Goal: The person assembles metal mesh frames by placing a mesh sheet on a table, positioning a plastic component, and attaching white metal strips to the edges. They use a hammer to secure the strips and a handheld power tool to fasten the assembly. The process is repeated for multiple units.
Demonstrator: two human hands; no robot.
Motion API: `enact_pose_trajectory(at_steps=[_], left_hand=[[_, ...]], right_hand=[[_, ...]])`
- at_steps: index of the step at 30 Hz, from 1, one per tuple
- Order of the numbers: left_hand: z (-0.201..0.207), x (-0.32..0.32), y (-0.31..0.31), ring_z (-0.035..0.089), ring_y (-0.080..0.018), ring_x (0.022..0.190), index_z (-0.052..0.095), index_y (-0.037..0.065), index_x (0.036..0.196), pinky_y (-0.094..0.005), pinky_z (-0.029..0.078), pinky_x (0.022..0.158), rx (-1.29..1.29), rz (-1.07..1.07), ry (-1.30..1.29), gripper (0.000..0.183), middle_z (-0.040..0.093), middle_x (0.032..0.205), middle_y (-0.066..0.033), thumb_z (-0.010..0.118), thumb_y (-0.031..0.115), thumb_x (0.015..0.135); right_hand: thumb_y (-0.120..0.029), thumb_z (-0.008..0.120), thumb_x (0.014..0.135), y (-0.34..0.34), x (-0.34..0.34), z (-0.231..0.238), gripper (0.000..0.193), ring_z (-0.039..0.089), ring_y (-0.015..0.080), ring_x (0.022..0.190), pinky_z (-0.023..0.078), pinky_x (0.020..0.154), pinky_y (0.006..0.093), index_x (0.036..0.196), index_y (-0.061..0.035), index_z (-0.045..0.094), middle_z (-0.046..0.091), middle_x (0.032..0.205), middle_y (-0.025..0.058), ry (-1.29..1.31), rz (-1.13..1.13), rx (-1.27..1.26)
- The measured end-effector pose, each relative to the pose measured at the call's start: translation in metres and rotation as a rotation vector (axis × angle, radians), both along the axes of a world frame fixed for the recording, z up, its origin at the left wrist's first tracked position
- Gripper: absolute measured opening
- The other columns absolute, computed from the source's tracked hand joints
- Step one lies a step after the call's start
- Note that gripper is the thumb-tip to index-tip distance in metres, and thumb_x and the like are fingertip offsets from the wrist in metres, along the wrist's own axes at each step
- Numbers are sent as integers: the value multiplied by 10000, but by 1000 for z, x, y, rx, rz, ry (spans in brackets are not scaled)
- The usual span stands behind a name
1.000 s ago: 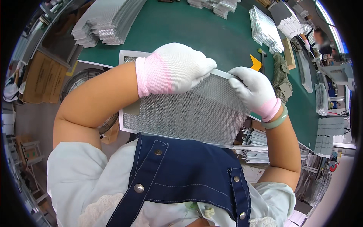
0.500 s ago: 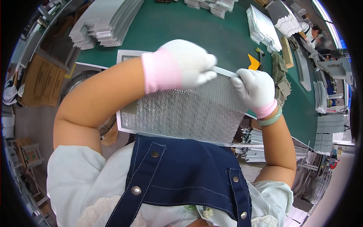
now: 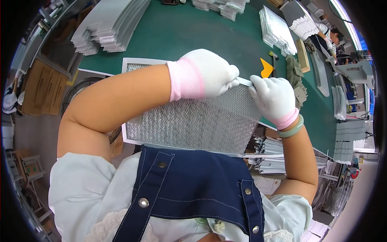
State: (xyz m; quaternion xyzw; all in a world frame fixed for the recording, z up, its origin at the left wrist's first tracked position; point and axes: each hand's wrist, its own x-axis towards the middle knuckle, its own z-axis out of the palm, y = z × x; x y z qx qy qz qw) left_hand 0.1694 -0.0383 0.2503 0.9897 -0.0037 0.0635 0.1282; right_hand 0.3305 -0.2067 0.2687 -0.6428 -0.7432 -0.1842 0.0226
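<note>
A silvery mesh filter panel (image 3: 193,127) lies tilted in front of me, its near side against my apron. White frame strips (image 3: 133,142) edge its left, near and far sides; on the right the bare mesh edge shows. My left hand (image 3: 207,74), in a white knit glove with a pink cuff, is closed on the far frame strip (image 3: 244,81) near its right end. Just to the right, my right hand (image 3: 276,99), gloved alike, pinches the end of that strip at the corner. The fingertips' undersides are hidden.
Stacks of mesh sheets stand on the green table (image 3: 181,32) at far left (image 3: 113,24) and far right (image 3: 276,30). A yellow scraper (image 3: 266,67), a hammer (image 3: 274,62) and grey-green pieces (image 3: 294,74) lie right. White strips (image 3: 270,157) are stacked below. Another person (image 3: 328,36) works at far right.
My left hand has slid right along the far frame strip, closer to my right hand. The right hand stays at the corner with its grip slightly shifted.
</note>
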Motion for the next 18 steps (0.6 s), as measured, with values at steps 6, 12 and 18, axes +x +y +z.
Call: enact_pose_trajectory(at_steps=[6, 12, 18], left_hand=[[8, -2, -3, 651, -332, 676, 622, 64, 922, -437, 518, 634, 10, 9, 2, 275, 635, 693, -135, 531, 316, 981], [8, -1, -3, 660, -325, 753, 640, 38, 991, -429, 513, 696, -92, 15, 46, 269, 657, 763, -144, 553, 291, 962], [24, 5, 10, 665, -271, 794, 646, 4, 1061, -374, 508, 746, -445, -18, 289, 296, 677, 849, -149, 574, 267, 945]], right_hand=[[-189, 618, 909, -2, -3, 5, 127, 622, 272, 593, 467, 538, 376, 860, -76, 586, 592, 625, 83, -86, -62, -65], [-148, 587, 960, -7, 16, 14, 163, 597, 192, 795, 477, 737, 315, 1052, -16, 612, 602, 839, 105, 1114, -336, -493], [-139, 584, 967, -9, 8, 14, 151, 579, 210, 818, 470, 762, 328, 1048, -13, 600, 594, 877, 97, 1014, -304, -471]])
